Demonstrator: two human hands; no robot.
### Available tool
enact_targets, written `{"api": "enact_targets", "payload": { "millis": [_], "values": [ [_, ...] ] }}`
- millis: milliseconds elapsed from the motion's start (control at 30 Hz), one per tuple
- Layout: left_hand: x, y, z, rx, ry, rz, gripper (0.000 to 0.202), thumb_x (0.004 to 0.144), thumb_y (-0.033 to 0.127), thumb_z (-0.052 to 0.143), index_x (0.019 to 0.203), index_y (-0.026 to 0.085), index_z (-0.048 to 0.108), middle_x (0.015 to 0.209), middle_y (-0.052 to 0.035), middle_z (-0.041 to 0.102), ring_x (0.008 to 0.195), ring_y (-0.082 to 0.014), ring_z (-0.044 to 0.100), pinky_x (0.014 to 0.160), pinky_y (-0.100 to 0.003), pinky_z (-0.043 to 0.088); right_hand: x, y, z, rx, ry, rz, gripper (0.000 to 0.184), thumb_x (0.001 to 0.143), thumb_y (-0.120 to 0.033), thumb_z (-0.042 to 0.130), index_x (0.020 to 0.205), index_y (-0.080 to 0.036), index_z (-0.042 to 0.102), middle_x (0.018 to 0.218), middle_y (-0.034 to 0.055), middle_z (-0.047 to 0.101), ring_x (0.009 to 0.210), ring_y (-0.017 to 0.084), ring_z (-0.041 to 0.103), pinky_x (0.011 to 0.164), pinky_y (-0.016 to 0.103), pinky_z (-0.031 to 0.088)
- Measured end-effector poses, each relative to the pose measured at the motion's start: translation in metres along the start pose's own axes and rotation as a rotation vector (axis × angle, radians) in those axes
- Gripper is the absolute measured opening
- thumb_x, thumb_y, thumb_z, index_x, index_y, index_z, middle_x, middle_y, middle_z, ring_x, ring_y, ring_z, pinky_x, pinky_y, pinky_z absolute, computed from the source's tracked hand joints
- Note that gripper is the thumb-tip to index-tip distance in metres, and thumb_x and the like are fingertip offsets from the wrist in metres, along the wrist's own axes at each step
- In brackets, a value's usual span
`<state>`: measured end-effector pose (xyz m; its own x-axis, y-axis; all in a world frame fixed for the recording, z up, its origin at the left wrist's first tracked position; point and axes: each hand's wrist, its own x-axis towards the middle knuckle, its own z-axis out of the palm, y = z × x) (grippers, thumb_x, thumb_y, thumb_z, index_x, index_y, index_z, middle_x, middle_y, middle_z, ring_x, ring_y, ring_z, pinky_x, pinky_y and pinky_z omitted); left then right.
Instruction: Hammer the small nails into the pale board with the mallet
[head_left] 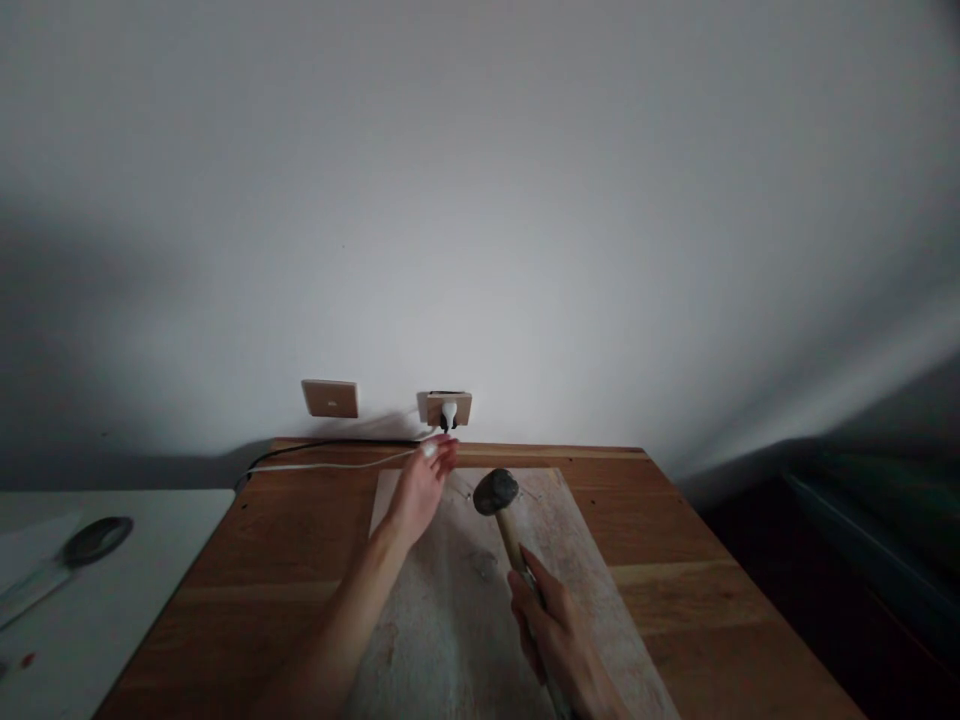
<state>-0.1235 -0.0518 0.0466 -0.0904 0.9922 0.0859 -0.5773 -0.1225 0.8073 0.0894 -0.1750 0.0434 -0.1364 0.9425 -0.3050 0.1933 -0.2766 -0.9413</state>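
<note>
A mallet (496, 492) with a dark head and a light wooden handle is gripped in my right hand (553, 622), its head raised toward the wall. Beneath it lies a pale, worn board (480, 610) on the wooden table. My left hand (421, 488) reaches over the board's far left corner, just below the wall socket. Its fingers are curled together beside the white cord (330, 466). A small white patch shows at those fingers; whether it is a held piece or part of the cord is unclear. Small marks or nails show on the board near the mallet head.
A white plug (448, 413) sits in the wall socket (463, 405), with a second wall plate (330, 399) to its left. A black cable (300, 446) runs along the back edge. On the left, a white table (165, 550) holds a roll of tape (97, 540).
</note>
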Motion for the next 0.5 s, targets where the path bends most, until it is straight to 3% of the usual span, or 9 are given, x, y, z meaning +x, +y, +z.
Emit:
{"api": "enact_targets", "payload": {
  "millis": [67,167,300,500],
  "values": [
    [0.000,0.009,0.006,-0.354,0.097,-0.110,0.031,0.094,0.040,0.057,0.106,0.015,0.072,0.112,-0.0136,0.074,0.114,-0.0242,0.070,0.102,-0.039,0.056,-0.003,0.005,0.000,-0.013,-0.016,0.011,0.093,0.089,-0.077,0.054,0.152,-0.009,0.040,0.053,-0.0122,0.045,0.033,0.007,0.035,0.030,0.016,0.028],
    [-0.002,0.017,0.013,-0.578,0.162,-0.215,0.032,0.099,0.035,0.050,0.104,0.013,0.072,0.106,-0.0142,0.075,0.106,-0.0223,0.073,0.094,-0.037,0.062,-0.006,0.012,0.002,-0.048,0.028,0.042,0.096,0.087,-0.079,0.054,0.152,-0.009,0.042,0.052,-0.0117,0.046,0.033,0.007,0.036,0.030,0.016,0.027],
    [-0.003,0.017,0.014,-0.649,0.170,-0.269,0.034,0.103,0.029,0.043,0.102,0.012,0.072,0.104,-0.0142,0.077,0.102,-0.0206,0.075,0.088,-0.032,0.064,-0.010,0.011,0.007,-0.064,0.009,0.051,0.097,0.086,-0.080,0.052,0.151,-0.008,0.045,0.049,-0.0115,0.045,0.033,0.007,0.036,0.030,0.016,0.026],
    [-0.003,0.009,0.008,-0.541,0.101,-0.238,0.023,0.099,0.028,0.053,0.101,0.014,0.072,0.108,-0.0115,0.076,0.102,-0.0184,0.074,0.090,-0.031,0.062,-0.015,-0.001,0.015,-0.114,-0.032,0.027,0.090,0.091,-0.075,0.051,0.153,-0.009,0.046,0.050,-0.0098,0.047,0.035,0.008,0.040,0.034,0.017,0.031]
  ]
}}
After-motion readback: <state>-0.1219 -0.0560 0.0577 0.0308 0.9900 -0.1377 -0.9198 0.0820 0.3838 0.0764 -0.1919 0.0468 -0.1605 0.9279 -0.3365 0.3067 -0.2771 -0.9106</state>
